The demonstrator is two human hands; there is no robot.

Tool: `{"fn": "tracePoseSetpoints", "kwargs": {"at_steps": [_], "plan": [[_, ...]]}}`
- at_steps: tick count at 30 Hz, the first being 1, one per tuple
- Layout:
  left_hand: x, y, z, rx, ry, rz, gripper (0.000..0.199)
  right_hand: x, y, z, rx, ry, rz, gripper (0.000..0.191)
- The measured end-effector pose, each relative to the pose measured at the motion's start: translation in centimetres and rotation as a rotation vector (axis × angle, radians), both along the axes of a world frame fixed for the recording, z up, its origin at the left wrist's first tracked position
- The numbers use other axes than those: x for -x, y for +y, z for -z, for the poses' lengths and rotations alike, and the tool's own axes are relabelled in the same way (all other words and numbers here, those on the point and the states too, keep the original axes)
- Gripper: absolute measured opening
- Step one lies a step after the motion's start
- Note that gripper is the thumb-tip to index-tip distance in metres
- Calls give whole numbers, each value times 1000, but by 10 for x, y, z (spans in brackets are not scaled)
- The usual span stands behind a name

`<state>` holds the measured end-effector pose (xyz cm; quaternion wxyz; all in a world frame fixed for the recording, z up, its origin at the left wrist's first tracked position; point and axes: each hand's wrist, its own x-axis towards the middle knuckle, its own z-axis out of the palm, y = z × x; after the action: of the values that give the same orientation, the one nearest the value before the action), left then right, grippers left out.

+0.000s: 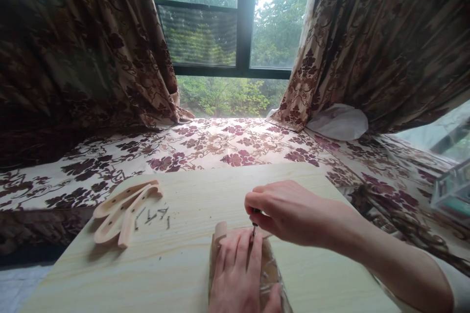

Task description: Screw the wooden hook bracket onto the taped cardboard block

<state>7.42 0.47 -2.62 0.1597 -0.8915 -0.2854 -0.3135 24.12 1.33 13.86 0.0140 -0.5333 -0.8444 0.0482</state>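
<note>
My right hand [282, 210] is closed round a small screwdriver [254, 224], whose dark handle is mostly hidden in the fist. Its thin shaft points down at a pale wooden piece [221, 231]. That piece lies across a brown, tape-wrapped block [270, 274]. With fingers stretched flat, my left hand [237, 269] presses on the wooden piece and the block, its thumb towards the block's right side. Most of the wooden piece is covered by the fingers. The screwdriver's tip meets it close to my left fingertips; whether a screw is there I cannot make out.
Several curved wooden hooks with holes [127, 210] lie at the left of the pale wooden board [176, 274], beside several loose screws [151, 216]. Behind are a flowered cloth [235, 144], curtains [121, 49] and a window. A clear plastic box [453, 190] stands at right.
</note>
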Motion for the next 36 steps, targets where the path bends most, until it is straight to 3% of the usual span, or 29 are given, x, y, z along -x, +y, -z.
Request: {"fn": "tracePoseSetpoints", "kwargs": {"at_steps": [10,17,20,24,27,32,36], "plan": [[1,-2,-3,29,45,5,72,3,4,18,-36,-58,156,17],[1,-4,-3,80,30,16,70,-4,-2,-4,37,-16,31,10],[1,-4,-6,80,35,10,69,-3,-1,2,4,-11,18,14],[0,-5,-9,73,47,14,71,-2,3,17,-59,-26,104,18],[0,-5,-7,69,47,7,71,-1,5,15,-52,-59,133,18],[0,-4,-3,58,22,2,69,1,4,3,16,11,10,10],[0,-1,-3,13,33,4,69,3,4,13,-33,11,55,14]]}}
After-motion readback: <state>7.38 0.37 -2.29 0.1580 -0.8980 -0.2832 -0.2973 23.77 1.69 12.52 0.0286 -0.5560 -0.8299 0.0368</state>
